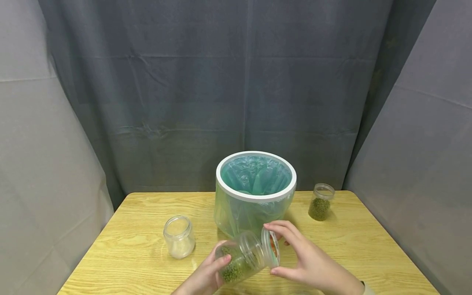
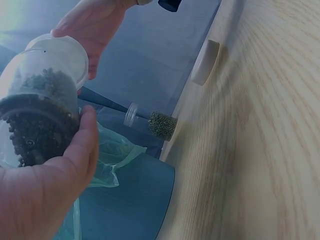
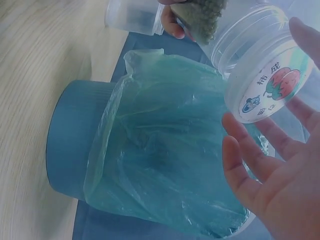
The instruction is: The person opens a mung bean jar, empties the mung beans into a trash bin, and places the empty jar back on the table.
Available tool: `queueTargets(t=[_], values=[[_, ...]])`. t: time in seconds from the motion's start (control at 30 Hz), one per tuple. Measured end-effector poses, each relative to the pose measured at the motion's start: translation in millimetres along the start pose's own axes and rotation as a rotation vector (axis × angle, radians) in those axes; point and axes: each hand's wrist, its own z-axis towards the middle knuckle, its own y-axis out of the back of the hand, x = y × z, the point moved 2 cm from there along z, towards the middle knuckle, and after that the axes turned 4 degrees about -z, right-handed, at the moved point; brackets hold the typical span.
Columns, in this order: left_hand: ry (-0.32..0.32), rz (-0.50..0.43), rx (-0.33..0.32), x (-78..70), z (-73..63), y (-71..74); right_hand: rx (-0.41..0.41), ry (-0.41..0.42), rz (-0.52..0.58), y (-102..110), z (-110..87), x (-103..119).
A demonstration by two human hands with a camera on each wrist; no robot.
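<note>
My left hand (image 1: 210, 266) grips a clear plastic jar (image 1: 236, 262), tilted with its mouth towards the right. Small green beans (image 1: 233, 271) lie inside it, partly filling it. At the jar's mouth, my right hand (image 1: 306, 258) pinches a clear round lid (image 1: 271, 248) by its rim, between thumb and fingers. A red fruit picture and printed characters show on the lid's label (image 3: 282, 84) in the right wrist view. The lid is close against the mouth; whether it is seated, I cannot tell.
Behind the hands stands a bin (image 1: 256, 196) with a white rim and green liner bag. A second jar of green beans (image 1: 320, 208) stands at the right rear, and a clear jar (image 1: 179, 237) at the left. A pale flat object (image 2: 205, 62) lies on the wooden table (image 1: 121, 246).
</note>
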Motion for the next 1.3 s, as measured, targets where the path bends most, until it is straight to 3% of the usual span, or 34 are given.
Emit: queueTargets(t=[0.2,0.4,0.7,0.87,1.17,1.3], values=[[-0.015,0.002,-0.004,-1.1,-0.6,0.3,-0.031,-0.009,-0.028,3,-1.2,-5],[-0.027,-0.017,-0.021,-1.4,-1.6,1.0,0.002,-0.074,-0.051,7,-3.8,-9],[-0.070,0.099,-0.102,-0.1,-1.6,7.3,0.020,-0.154,-0.113,12,-10.3,-25],[-0.083,0.077,-0.097,1.6,-2.5,11.8,0.027,-0.217,-0.133,13,-14.8,-39],[-0.003,0.034,-0.190,5.7,-3.4,17.9,0.060,-0.339,-0.192,16,-21.9,-62],[0.006,0.031,-0.201,5.4,-4.9,18.6,0.109,-0.389,-0.210,17,-26.5,-76]])
